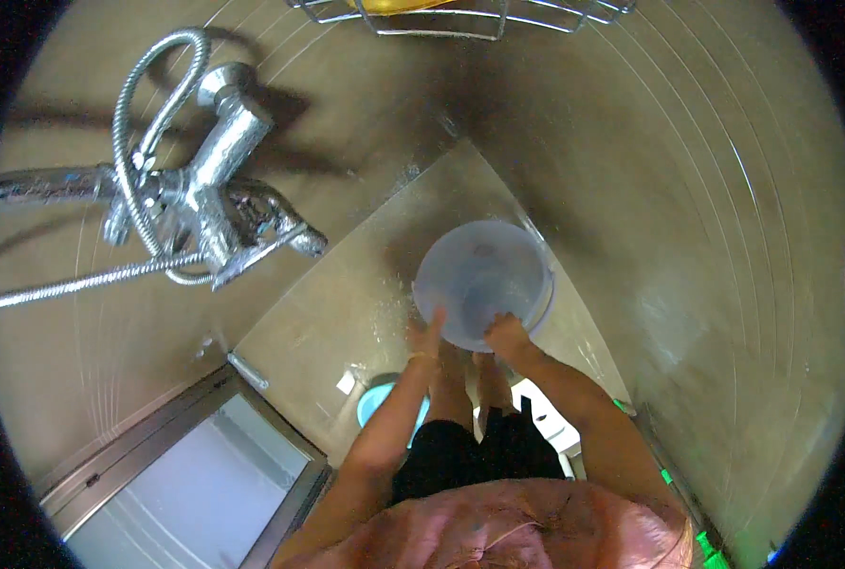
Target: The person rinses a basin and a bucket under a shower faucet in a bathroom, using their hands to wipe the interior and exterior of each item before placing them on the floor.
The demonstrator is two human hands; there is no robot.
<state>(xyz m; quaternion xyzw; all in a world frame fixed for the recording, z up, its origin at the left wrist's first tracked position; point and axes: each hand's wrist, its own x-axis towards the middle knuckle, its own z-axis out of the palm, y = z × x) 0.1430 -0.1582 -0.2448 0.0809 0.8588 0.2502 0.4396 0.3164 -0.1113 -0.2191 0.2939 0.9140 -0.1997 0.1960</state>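
Note:
A pale, translucent plastic bucket stands in the corner of the floor, just ahead of my feet, its opening facing up. At the near left of its rim is my left hand, slightly blurred, with fingers on both sides of the edge. My right hand is closed over the near right of the rim, its fingertips hidden. A thin handle hangs along the bucket's right side. Inside, the bottom shows a small dark round mark; whether it holds water I cannot tell.
A chrome mixer tap with a coiled metal hose juts from the left wall. A wire rack hangs at the top. Near my feet are a turquoise basin and a white object. A framed glass panel is at lower left.

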